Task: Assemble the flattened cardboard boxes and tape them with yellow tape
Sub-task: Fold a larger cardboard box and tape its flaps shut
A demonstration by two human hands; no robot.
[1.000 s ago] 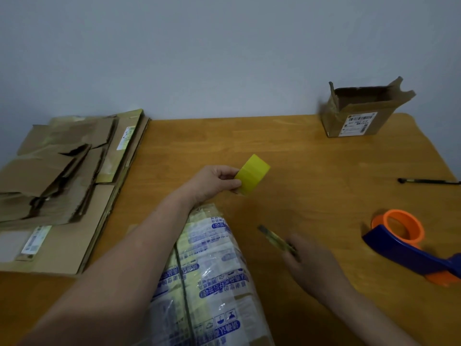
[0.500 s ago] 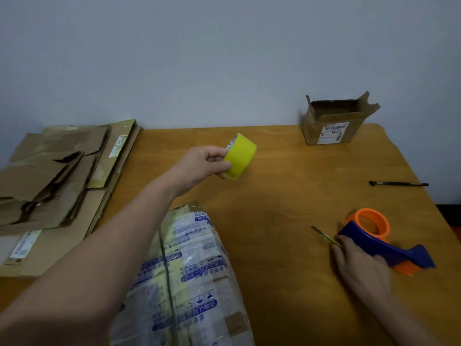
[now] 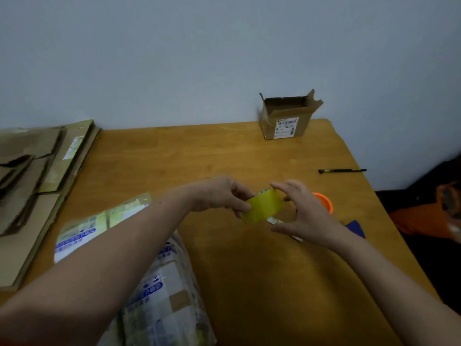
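Yellow tape roll [image 3: 264,206]: held up over the wooden table [image 3: 174,156], between both hands; glossy, and I can make out no writing on it.
Left hand [image 3: 219,196]: comes in from the roll's left, the forearm stretched across the near part of the table. The thumb is on the front and the fingers behind, pinching the roll's left end.
Right hand [image 3: 303,212]: at the roll's right end, with the thumb tip by the roll's top edge and the fingers arched wide underneath. It is blurred, so I cannot tell whether it grips or only cups.
Printed flat box [image 3: 159,295]: near-left of the roll, under the left forearm. It is covered in glossy whitish wrap with blue characters and small pictograms, too smeared to read. A bare brown patch shows through.
Flattened cardboard boxes [image 3: 37,176]: far left of the roll, stacked at the table's edge. One carries a narrow pale label [image 3: 72,147] with unreadable print.
Open cardboard box [image 3: 268,122]: beyond the roll and slightly right, upright by the wall, with ragged flaps raised. The white shipping label [image 3: 286,125] on its front has a barcode, but the text is too small to read.
Black pen [image 3: 341,170]: beyond the roll to the right, lying flat.
Tape dispenser [image 3: 325,202]: just right of the roll, behind the right hand. Only an orange wheel and a blue handle tip show.
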